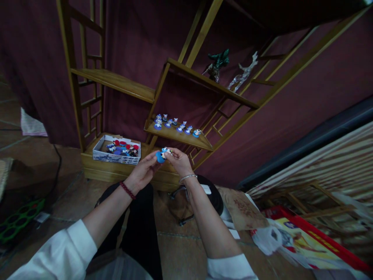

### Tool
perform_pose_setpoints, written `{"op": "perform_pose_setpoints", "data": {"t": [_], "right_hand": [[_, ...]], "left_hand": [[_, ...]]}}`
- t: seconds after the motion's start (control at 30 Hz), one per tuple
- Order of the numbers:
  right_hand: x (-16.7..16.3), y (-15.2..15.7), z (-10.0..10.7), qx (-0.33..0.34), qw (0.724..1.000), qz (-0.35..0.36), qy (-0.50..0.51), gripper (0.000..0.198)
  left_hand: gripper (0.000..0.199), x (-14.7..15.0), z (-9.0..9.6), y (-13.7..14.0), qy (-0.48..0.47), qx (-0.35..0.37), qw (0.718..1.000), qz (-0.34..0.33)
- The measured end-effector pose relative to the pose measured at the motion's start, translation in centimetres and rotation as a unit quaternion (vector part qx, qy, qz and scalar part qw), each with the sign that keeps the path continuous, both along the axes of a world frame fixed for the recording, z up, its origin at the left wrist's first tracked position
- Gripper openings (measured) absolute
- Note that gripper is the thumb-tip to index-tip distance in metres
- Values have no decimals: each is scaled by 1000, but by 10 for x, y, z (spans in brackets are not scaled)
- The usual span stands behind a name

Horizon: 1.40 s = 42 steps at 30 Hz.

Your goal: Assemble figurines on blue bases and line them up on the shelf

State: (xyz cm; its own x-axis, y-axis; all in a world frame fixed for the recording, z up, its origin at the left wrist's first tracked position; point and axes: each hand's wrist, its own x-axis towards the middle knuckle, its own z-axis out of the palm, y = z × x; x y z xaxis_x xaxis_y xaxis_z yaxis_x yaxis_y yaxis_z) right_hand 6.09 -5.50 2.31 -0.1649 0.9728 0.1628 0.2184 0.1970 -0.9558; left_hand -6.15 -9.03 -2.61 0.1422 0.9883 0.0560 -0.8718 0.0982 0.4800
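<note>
Between my two hands is a small toy figurine [165, 151] in blue, white and black with a round blue base. My left hand [145, 169] pinches the base from the left. My right hand [180, 160] grips the figurine's body from the right, and its fingers partly cover it. Above and beyond my hands, several similar figurines [181, 126] stand upright in rows on a small wooden shelf [171, 135]. Left of my hands, an open cardboard box [116, 157] holds several more figurines with red, blue and dark parts, lying jumbled together.
A wooden display rack [116, 82] stands in front of a dark red curtain. On its upper shelf are a green ornament [219, 60] and a clear deer-like ornament [243, 73]. A black wheeled stool [214, 194] is beside my right forearm. Plastic bags [269, 239] and a red-yellow box [309, 237] lie right.
</note>
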Motion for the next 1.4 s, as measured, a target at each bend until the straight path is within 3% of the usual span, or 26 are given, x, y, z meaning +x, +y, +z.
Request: {"op": "perform_pose_setpoints", "data": {"t": [0.97,1.2,1.4], "right_hand": [[23,-2,-6,23,999,16,44,29],[28,-1,-13,82,995,8,-54,25],[28,-10,-26,131,983,-13,-126,18]], "left_hand": [[28,19,6,-4,35,-14,999,-4],[28,20,3,-5,36,-20,999,-14],[22,22,-14,-10,27,-51,998,-13]]}}
